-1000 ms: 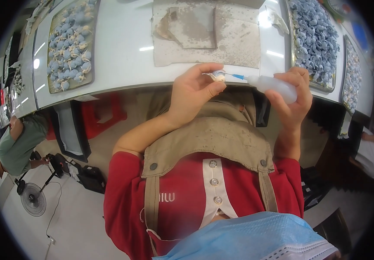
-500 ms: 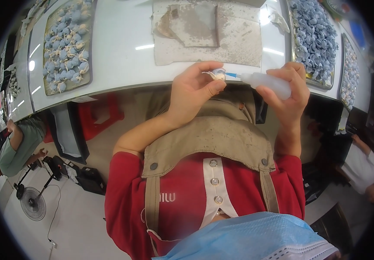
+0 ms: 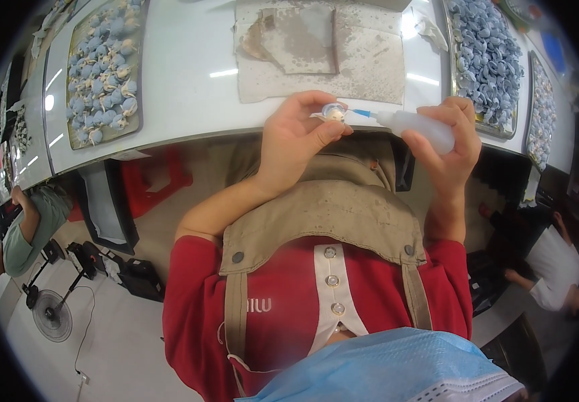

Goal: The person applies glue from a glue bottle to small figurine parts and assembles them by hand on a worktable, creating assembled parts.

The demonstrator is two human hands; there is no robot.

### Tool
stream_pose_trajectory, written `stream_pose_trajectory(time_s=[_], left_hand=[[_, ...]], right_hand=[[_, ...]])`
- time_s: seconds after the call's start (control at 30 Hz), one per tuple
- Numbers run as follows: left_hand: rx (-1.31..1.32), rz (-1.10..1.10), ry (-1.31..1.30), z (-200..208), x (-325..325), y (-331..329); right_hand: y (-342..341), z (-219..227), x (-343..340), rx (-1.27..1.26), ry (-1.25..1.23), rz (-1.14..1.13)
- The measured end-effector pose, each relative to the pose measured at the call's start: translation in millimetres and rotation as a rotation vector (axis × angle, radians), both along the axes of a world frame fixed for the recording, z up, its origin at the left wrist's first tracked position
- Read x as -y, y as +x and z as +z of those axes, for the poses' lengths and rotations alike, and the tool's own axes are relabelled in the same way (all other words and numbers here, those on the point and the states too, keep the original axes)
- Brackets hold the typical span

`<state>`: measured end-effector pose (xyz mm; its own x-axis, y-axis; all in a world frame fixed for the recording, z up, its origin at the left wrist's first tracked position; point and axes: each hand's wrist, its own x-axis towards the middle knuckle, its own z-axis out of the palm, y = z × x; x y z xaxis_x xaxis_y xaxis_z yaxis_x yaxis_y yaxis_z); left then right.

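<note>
Between the thumb and fingers of my left hand [image 3: 296,130] sits a small doll head [image 3: 334,114], cream-coloured with a pale blue-grey top. My right hand [image 3: 452,134] is wrapped around a translucent white squeeze bottle [image 3: 420,129]. The bottle lies nearly level, and its thin blue nozzle tip [image 3: 362,113] points left at the doll head, a small distance from it. Both hands are above the front edge of the white table [image 3: 196,94].
A tray [image 3: 139,100] of blue-and-cream pieces lies at the left, and blue-grey pieces [image 3: 487,67] fill another at the right. A stained cloth [image 3: 256,84] lies ahead. Other people sit at both sides; a fan [image 3: 52,315] stands lower left.
My left hand has shifted slightly left and turned the doll head, so its cream side shows more. The nozzle tip has come away from it. The bottle has moved slightly right.
</note>
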<state>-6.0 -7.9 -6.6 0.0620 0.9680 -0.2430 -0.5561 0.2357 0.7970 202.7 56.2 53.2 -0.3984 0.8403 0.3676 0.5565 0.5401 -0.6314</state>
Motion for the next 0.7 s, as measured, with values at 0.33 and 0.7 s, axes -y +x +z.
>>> stream_pose_trajectory(time_s=[0.33,0.7], left_hand=[[-0.01,-0.007,0.001,0,-2,-2],[0.014,-0.009,-0.023,5,-2,6]], right_hand=[[-7,1,-3,-0.006,0.057,0.003],[7,3,-4,-0.079,-0.021,-0.023]])
